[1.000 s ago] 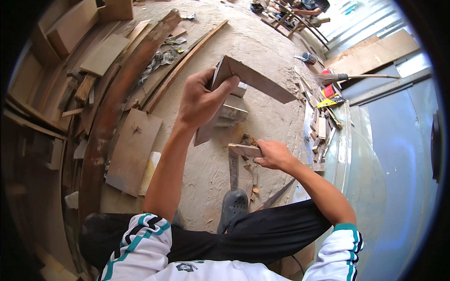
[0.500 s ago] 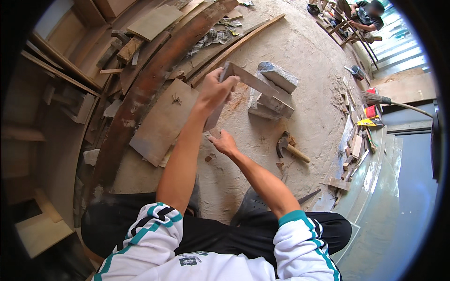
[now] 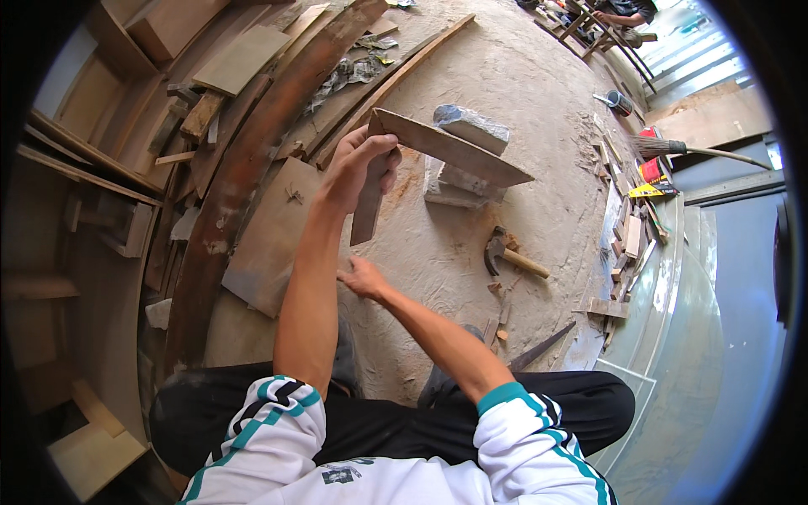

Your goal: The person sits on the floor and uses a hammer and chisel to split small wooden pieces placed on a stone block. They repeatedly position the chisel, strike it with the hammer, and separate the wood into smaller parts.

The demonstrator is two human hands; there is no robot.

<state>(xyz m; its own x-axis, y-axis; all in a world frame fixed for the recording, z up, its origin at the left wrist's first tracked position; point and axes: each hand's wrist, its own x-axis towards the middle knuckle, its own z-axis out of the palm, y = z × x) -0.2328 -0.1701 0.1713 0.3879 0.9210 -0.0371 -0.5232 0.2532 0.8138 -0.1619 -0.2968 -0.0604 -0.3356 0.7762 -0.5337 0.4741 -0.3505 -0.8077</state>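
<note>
My left hand [image 3: 362,164] is closed around the corner of an L-shaped wooden piece [image 3: 454,151], two flat boards meeting at an angle. One board points right across the view; the other hangs down toward me. Below its lower end is my right hand [image 3: 364,278], apart from the wood, with a finger stretched out to the left and the other fingers partly hidden. Beyond the piece, grey concrete blocks [image 3: 471,126] are stacked on the floor. A hammer [image 3: 518,257] with a wooden handle lies to the right of my right hand.
A saw blade [image 3: 543,347] lies by my right knee. Wood offcuts [image 3: 627,240], a broom [image 3: 665,146] and a can [image 3: 619,103] line the right side. Planks [image 3: 252,177] and a plywood sheet [image 3: 273,231] lie on the left. Another person [image 3: 627,15] sits at the far right.
The L-shaped piece has turned, its right-hand board showing more of its broad face. My right hand has dropped down and left, away from the hanging board's end. The view has shifted slightly.
</note>
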